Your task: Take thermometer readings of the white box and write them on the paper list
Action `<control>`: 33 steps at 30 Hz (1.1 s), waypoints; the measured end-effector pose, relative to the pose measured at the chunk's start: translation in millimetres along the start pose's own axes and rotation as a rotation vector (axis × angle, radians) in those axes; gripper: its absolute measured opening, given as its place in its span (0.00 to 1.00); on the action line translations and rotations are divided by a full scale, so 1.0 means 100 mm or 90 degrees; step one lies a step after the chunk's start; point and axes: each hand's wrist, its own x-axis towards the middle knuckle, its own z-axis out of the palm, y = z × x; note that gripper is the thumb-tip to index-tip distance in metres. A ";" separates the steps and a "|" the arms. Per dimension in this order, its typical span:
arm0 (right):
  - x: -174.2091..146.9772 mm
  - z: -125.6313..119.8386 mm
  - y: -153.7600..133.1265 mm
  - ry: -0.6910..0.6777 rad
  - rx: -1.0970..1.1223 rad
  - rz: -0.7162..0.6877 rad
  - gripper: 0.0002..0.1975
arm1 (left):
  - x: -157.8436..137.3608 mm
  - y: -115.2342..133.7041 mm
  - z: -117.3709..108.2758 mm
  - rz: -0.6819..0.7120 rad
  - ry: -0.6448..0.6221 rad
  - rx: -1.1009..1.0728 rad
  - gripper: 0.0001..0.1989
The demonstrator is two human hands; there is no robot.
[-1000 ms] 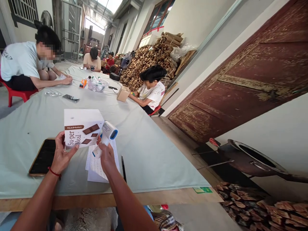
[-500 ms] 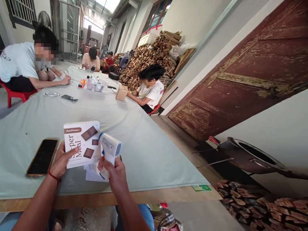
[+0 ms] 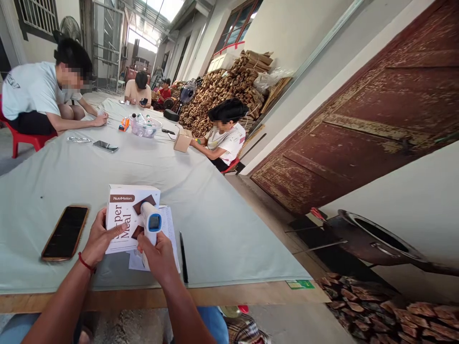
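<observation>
Carton (image 3: 132, 216) grasped in left hand (image 3: 97, 241), tilted back over papers (image 3: 169, 224) on cloth-covered table (image 3: 229, 239). White handheld device (image 3: 148, 211) clasped in right hand (image 3: 159, 251), blue-rimmed screen (image 3: 154, 222) visible; contact with carton not determinable. Step in hand, by judgement: aiming device at carton. Called for next, apparently: steadying both, then reading screen.

papers (image 3: 168, 227): print too small to read | box (image 3: 126, 211): lettering part-covered by left hand (image 3: 99, 235)
</observation>
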 end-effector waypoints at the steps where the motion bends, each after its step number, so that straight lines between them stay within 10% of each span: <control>1: 0.01 0.01 0.00 -0.002 0.004 0.001 0.11 | 0.00 0.01 0.00 -0.002 -0.001 0.000 0.48; 33: 0.04 0.00 0.09 0.011 -0.001 -0.010 0.11 | -0.02 -0.02 -0.03 0.005 -0.030 0.006 0.45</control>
